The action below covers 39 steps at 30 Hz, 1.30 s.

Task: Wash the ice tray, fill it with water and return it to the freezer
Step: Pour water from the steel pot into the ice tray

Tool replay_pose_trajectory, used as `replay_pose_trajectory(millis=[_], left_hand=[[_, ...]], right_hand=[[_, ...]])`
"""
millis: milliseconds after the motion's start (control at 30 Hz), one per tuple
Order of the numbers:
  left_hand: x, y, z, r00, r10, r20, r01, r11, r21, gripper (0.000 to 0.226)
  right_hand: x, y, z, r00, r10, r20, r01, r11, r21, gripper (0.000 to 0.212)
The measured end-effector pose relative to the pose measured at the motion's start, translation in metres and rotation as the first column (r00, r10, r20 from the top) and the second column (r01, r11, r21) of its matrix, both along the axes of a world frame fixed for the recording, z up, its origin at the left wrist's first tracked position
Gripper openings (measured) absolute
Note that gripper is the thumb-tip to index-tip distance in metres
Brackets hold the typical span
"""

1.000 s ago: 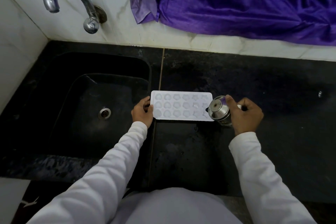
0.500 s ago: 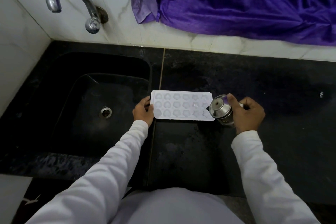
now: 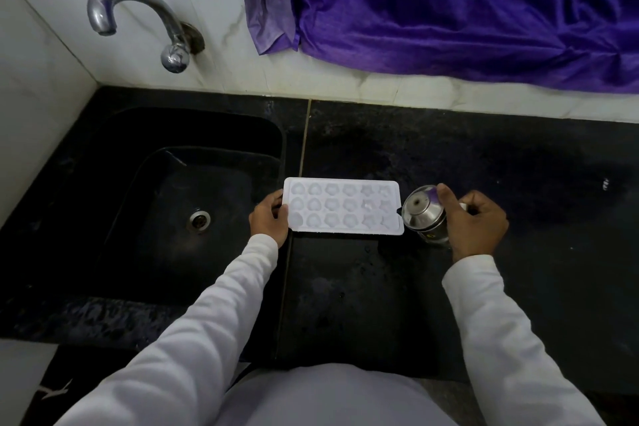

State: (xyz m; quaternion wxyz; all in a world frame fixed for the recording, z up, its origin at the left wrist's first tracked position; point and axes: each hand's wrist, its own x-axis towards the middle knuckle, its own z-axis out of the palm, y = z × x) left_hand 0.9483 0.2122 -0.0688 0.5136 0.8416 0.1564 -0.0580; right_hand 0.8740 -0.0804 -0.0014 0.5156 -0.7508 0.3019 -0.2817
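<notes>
Head view: left hand [image 3: 268, 218] fingers pinch ice tray [image 3: 342, 207] edge; right hand [image 3: 477, 221] apparently grips steel jug [image 3: 423, 209].

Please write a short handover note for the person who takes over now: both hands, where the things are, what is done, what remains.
Left hand: grips the left end of the white plastic ice tray.
Right hand: holds the small steel jug, tilted with its spout at the tray's right end.
The tray lies flat on the black stone counter, just right of the black sink.
Done: tray is out of the sink; washing cannot be confirmed.
Left: finish filling (water level unclear), then carry it to the freezer, which is not in view.
</notes>
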Motion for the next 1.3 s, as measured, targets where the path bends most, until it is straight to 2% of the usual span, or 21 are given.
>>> replay_pose_trajectory(millis=[167, 767, 1033, 1300], left_hand=[[-0.001, 0.000, 0.000, 1.000, -0.002, 0.003, 0.002, 1.000, 0.004, 0.034], [-0.002, -0.001, -0.003, 1.000, 0.012, 0.000, -0.012, 1.000, 0.021, 0.034], [-0.002, -0.002, -0.002, 1.000, 0.019, 0.007, -0.019, 0.999, 0.035, 0.033], [-0.004, -0.003, 0.000, 0.999, 0.027, 0.022, -0.028, 0.999, 0.024, 0.032]], right_hand=[[-0.002, -0.004, 0.000, 1.000, 0.008, 0.009, -0.008, 0.999, -0.044, 0.048], [-0.007, -0.008, 0.004, 0.999, 0.039, 0.032, -0.039, 0.999, -0.011, 0.047], [-0.005, -0.011, 0.004, 0.999, 0.019, 0.030, -0.022, 0.996, 0.087, 0.050], [0.001, 0.003, 0.000, 0.997, 0.069, 0.031, -0.071, 0.993, 0.089, 0.049]])
